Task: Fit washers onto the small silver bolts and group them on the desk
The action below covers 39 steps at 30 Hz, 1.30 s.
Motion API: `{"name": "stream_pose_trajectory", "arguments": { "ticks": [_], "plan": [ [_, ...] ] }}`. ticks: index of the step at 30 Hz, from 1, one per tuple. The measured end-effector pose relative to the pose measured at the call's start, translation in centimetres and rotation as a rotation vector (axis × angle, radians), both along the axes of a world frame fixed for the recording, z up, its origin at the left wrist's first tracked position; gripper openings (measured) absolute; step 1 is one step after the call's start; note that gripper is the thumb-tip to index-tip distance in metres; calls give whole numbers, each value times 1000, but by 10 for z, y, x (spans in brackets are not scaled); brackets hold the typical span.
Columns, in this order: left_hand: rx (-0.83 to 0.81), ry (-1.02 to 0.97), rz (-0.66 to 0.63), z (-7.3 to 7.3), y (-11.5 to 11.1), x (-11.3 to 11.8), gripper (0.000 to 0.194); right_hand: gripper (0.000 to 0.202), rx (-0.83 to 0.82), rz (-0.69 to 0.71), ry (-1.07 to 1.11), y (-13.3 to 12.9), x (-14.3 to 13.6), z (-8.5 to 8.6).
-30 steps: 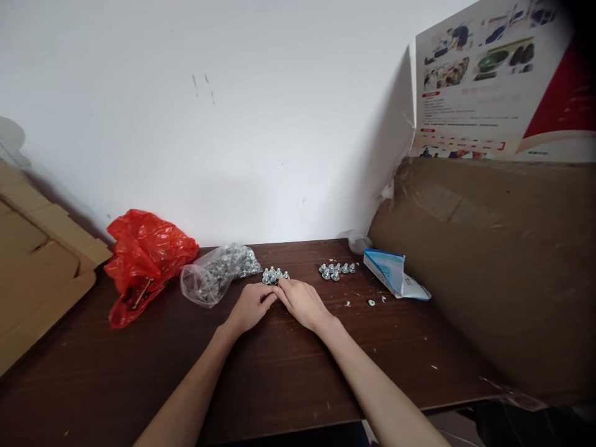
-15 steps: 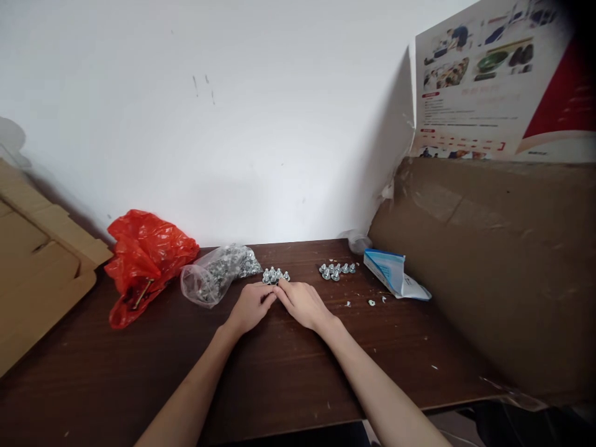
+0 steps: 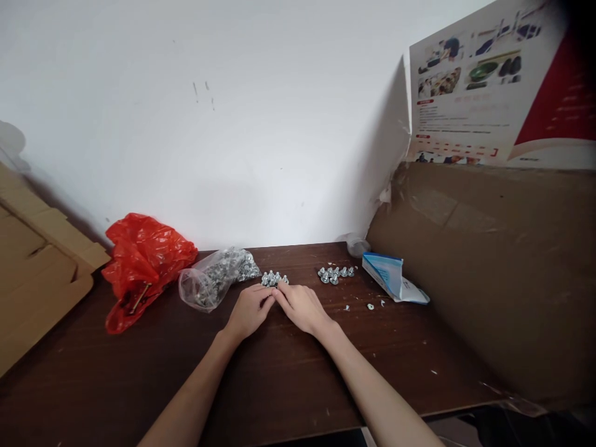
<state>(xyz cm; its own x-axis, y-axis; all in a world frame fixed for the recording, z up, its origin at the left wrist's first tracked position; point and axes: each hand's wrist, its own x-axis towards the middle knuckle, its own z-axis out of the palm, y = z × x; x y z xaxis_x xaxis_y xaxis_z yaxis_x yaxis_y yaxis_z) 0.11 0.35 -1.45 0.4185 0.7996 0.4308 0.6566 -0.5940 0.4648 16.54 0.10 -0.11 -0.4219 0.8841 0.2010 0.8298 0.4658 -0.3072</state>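
Note:
My left hand [image 3: 248,311] and my right hand [image 3: 303,308] meet at the fingertips above the table, both with fingers closed. Whatever they pinch between them, if anything, is hidden by the fingers. Just beyond the fingertips stands a cluster of silver screws [image 3: 274,279] with broad round heads, shanks pointing up. A second group of the same screws [image 3: 334,275] is to the right of my right hand. On the left, a clear plastic bag [image 3: 200,288] full of small metal parts lies on its side.
A red plastic bag [image 3: 146,248] with a long metal piece in it lies at the left, beside folded cardboard [image 3: 41,261]. A blue-and-white packet [image 3: 388,276] and white scraps [image 3: 370,307] are at the right. A large brown carton [image 3: 488,261] bounds the dark wooden table [image 3: 279,385] there.
The view has tilted slightly, so everything sits a little lower in the picture. Both hands stay together at the same spot by the screws.

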Motion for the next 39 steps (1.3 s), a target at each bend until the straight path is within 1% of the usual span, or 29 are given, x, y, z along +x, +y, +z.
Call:
{"name": "stream_pose_trajectory", "arguments": {
  "ticks": [3,5,7,10,12,15,21,27,30,35,37,39],
  "plan": [
    [23,21,-25,0,-1,0,23,49,-24,-22,30,1,-3,-3],
    [27,22,-16,0,-1,0,23,53,-35,-37,47,2,-3,-4],
    [15,9,22,1,-1,0,25,49,-25,-51,67,2,-2,-4],
    [-4,9,73,2,-1,0,23,36,1,-39,107,2,1,-2],
    [-1,38,64,3,-1,0,22,30,7,-16,115,1,2,-1],
    [17,50,41,3,-2,1,24,28,-5,-8,91,1,2,1],
    [32,-22,10,2,-4,4,19,37,0,-40,17,1,1,3],
    [32,-11,-4,5,-5,3,18,50,-8,-37,84,3,0,-4],
    [44,7,4,5,-5,3,18,51,0,-65,97,3,-1,-7],
    [58,17,62,2,-5,3,17,51,19,-86,98,3,-2,-7],
    [55,-16,68,2,-5,4,16,50,9,-84,101,2,-2,-7],
    [49,-73,45,3,-6,4,15,49,0,-83,101,2,-3,-7]
  ]
}}
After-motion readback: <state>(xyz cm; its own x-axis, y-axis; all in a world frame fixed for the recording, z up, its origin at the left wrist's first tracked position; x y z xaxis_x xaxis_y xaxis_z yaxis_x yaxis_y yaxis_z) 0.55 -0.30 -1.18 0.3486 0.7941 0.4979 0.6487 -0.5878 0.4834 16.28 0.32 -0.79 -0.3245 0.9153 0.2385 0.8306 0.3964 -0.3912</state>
